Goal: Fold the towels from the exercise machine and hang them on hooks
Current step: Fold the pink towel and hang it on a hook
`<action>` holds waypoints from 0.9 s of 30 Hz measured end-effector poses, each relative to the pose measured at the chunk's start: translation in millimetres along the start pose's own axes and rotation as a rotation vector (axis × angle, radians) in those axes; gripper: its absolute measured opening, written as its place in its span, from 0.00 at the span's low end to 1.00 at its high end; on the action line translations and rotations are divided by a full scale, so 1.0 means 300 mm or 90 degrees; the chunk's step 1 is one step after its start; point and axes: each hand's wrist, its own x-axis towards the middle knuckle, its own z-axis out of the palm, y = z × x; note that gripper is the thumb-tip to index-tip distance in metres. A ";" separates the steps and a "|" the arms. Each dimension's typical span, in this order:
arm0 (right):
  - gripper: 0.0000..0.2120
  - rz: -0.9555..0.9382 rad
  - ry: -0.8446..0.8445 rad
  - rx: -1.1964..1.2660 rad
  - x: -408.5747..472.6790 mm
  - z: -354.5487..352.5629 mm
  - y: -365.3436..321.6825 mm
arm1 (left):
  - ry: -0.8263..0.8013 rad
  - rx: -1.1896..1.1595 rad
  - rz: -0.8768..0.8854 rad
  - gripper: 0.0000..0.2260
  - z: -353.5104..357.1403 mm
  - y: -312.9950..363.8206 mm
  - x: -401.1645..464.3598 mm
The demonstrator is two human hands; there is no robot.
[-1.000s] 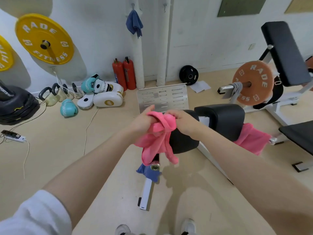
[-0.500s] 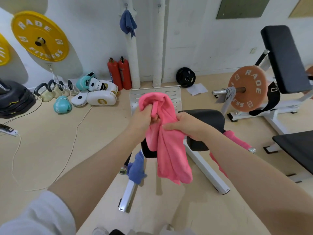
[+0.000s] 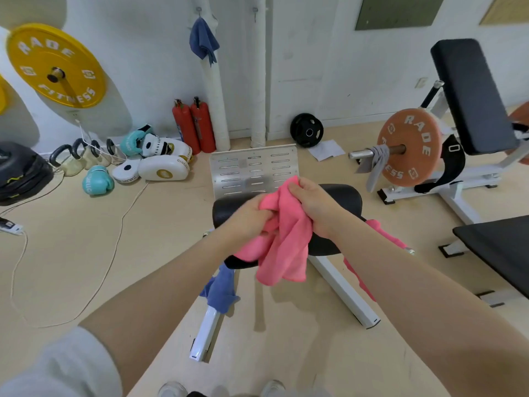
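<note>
- Hanging on the wall at the far left was a yellow weight plate [image 3: 56,65], with kettlebells [image 3: 76,158] and teal and white boxing gear [image 3: 148,161] on the floor below it.
- A folded blue towel [image 3: 202,41] hung from a hook [image 3: 198,10] on a white pipe, above two red fire extinguishers [image 3: 194,126]; a second hook [image 3: 254,10] on the next pipe was bare.
- Another blue towel [image 3: 220,290] draped over the white frame of the exercise machine [image 3: 340,287], low beside the left forearm.
- The left hand [image 3: 252,216] was closed around the lower bunched part of the pink towel [image 3: 283,242], fingers curled into the cloth.
- That pink towel was held in the air in front of the machine's black pad [image 3: 340,196], crumpled, its loose end hanging down.
- The right hand [image 3: 315,204] pinched the towel's upper edge, fingers shut over it.
- A second pink towel [image 3: 386,239] lay across the machine, mostly hidden behind the right forearm.
- A grey towel [image 3: 378,164] hung over a bar beside an orange weight plate [image 3: 409,147] at the right.
</note>
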 end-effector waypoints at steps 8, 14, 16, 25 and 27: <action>0.13 0.072 -0.130 0.087 -0.034 0.035 -0.041 | 0.015 0.002 -0.045 0.19 0.005 -0.041 -0.020; 0.18 0.038 -0.144 0.083 -0.055 0.093 -0.033 | 0.208 -0.072 -0.077 0.09 -0.059 -0.036 0.019; 0.23 0.030 -0.116 -0.011 -0.042 0.112 -0.021 | 0.262 -0.154 -0.100 0.10 -0.095 -0.026 0.030; 0.20 -0.023 -0.030 -0.250 0.016 0.231 -0.024 | 0.389 -0.372 -0.043 0.12 -0.272 0.007 0.060; 0.20 -0.021 0.039 -0.321 0.033 0.248 -0.029 | 0.395 -0.317 -0.018 0.12 -0.311 -0.013 0.067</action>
